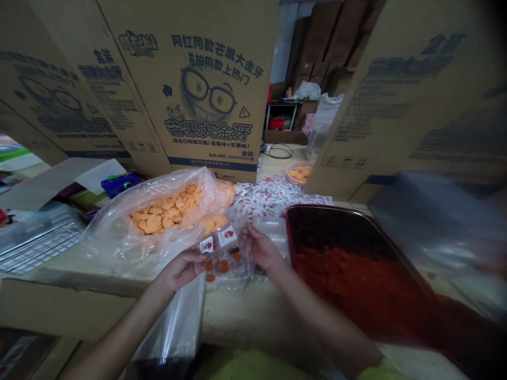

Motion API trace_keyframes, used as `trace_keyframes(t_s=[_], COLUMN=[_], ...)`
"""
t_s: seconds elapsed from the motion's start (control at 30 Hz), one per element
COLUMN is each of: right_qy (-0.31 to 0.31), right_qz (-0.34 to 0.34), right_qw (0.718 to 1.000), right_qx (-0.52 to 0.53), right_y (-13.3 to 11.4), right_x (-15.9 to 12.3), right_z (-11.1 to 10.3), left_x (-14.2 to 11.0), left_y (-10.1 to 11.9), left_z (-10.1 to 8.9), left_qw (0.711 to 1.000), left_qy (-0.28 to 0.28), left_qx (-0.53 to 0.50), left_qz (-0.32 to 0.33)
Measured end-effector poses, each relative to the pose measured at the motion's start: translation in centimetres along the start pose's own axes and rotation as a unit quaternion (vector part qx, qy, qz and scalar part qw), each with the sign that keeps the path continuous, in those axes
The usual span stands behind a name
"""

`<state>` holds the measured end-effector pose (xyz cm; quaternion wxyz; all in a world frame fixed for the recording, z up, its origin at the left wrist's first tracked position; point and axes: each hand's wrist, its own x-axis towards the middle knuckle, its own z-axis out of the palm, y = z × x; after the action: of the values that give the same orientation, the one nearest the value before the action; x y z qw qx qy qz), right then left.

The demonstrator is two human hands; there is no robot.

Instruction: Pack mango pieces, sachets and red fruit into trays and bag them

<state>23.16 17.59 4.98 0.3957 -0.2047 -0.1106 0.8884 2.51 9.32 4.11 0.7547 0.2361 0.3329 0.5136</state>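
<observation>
My left hand (185, 270) grips the left edge of a clear plastic tray (233, 277), thumb and fingers closed on it. Two small white printed packets (227, 236) lie in the upper part of the tray, and several orange-red pieces (223, 266) sit in its lower part. At the upper right edge of the tray my right hand (259, 247) is closed in a pinch on the plastic; its fingertips are slightly blurred. Just behind the tray is a clear bag (114, 227) of orange shaped candies (168, 211), with a few loose orange candies (214, 224) at its mouth.
Right of my hands stands a dark red-rimmed tray (290, 227) of red pieces (348, 285). A heap of small packets (277, 192) lies behind, near a pink bowl (291, 177) of orange candies. Tall printed cartons (206, 105) wall the back. Clear trays (39, 237) are stacked left.
</observation>
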Motion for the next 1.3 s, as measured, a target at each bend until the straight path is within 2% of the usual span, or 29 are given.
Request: trace_keyframes(t_s=[0.2,0.4,0.67,0.87,1.0,1.1,1.2,1.3], right_qy=[0.013,0.040,0.017,0.009,0.001,0.044,0.108,0.118], right_qz=[0.013,-0.017,-0.063,-0.095,-0.130,-0.181,-0.277,-0.333], right_qw=[1.000,0.995,0.984,0.962,0.935,0.899,0.841,0.775], right_qx=[-0.006,-0.088,-0.165,-0.255,-0.330,-0.395,-0.451,-0.524], right_y=[0.1,-0.3,-1.0,-2.0,-2.7,-2.9,-2.9,-2.9], right_x=[0.0,-0.1,-0.6,-0.8,-1.0,-0.5,0.1,0.6], right_z=[0.2,-0.1,-0.3,-0.6,-0.1,0.1,0.0,-0.2], left_x=[0.0,-0.2,-0.2,-0.1,-0.2,-0.2,-0.1,0.2], left_y=[-0.1,0.0,0.2,0.1,0.0,0.0,0.0,-0.1], left_z=[-0.4,-0.5,-0.2,-0.5,-0.4,-0.2,-0.1,-0.2], left_qw=[1.000,1.000,1.000,1.000,1.000,1.000,0.999,1.000], left_qy=[0.010,-0.002,-0.004,0.008,0.019,0.023,0.026,0.013], left_qx=[0.003,0.007,0.004,-0.003,-0.002,-0.015,-0.021,-0.016], left_qz=[-0.002,0.001,0.001,-0.008,-0.006,-0.006,-0.009,0.002])
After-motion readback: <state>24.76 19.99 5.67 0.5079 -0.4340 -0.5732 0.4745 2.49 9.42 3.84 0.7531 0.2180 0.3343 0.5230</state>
